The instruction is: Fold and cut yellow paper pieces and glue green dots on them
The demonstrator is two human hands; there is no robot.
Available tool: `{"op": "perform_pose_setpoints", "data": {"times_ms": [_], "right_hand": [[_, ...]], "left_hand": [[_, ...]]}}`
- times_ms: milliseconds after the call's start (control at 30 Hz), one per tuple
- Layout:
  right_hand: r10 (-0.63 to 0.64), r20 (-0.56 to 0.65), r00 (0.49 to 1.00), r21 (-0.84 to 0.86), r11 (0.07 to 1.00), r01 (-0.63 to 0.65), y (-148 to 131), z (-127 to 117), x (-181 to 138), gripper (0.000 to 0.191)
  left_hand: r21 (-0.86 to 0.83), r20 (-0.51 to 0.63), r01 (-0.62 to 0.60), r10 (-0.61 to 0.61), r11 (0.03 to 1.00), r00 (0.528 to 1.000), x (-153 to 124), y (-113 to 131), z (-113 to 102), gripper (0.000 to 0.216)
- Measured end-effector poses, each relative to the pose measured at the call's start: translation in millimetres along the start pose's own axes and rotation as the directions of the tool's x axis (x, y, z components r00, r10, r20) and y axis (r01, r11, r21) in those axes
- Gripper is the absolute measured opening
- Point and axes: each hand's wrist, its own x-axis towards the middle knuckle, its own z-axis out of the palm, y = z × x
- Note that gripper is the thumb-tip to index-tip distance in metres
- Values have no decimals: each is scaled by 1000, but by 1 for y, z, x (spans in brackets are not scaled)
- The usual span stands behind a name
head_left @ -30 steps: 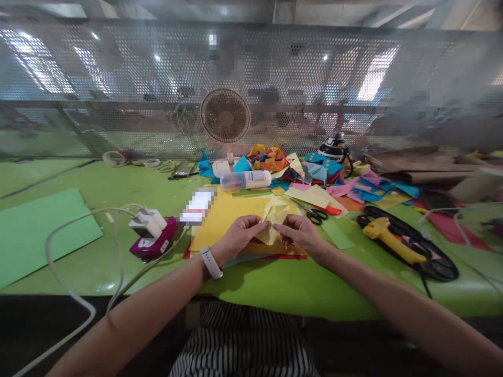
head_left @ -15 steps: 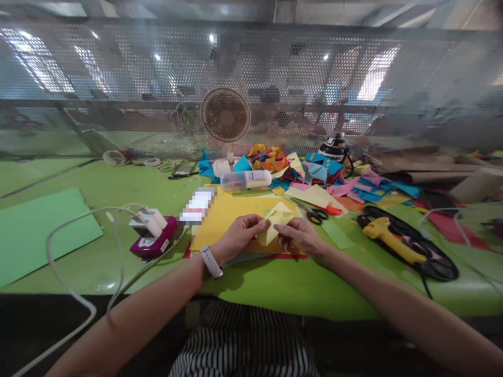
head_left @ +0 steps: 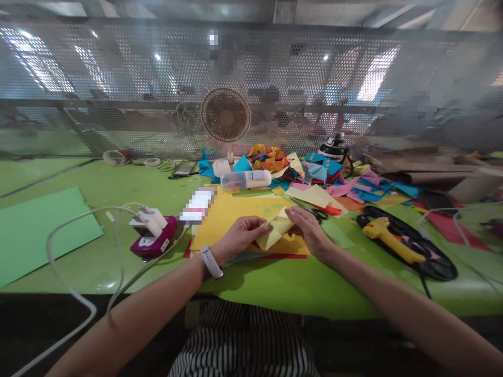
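- While my left hand (head_left: 245,235) keeps its place of half a second ago, its thumb and fingers still closed in a pinch on the left side of the paper (head_left: 272,231), my right hand (head_left: 311,231) has changed its hold.
- Before, my right thumb and fingers pinched the near right side; now those fingers lie closely together, nearly straight, along the upper right edge. I cannot tell whether the thumb grips underneath.
- The paper, pale yellow and folded, is between my hands, above the yellow sheets (head_left: 223,220). Earlier its top spread in open folds; now it slants, its upper corner toward my right fingers.
- My right hand now covers part of the scissors (head_left: 321,213), whose handles showed more fully before.
- Beyond my hands, the bottle (head_left: 245,179) and fan (head_left: 226,115) have stayed put, as has the glue gun (head_left: 393,241) to my right.
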Motion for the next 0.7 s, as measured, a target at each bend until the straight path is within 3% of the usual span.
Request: {"op": "perform_pose_setpoints", "data": {"times_ms": [233,467,700], "right_hand": [[-50,1,999,-139,989,49,10,1,4,32],[-53,-10,999,-146,988,50,13,0,4,31],[-23,79,997,-138,990,33,11,-1,3,26]], "left_hand": [[-2,45,2,-1,1000,999,0,-2,3,26],[-21,32,22,-21,1000,999,3,-7,-1,29],[36,19,-46,46,998,999,3,-4,-2,26]]}}
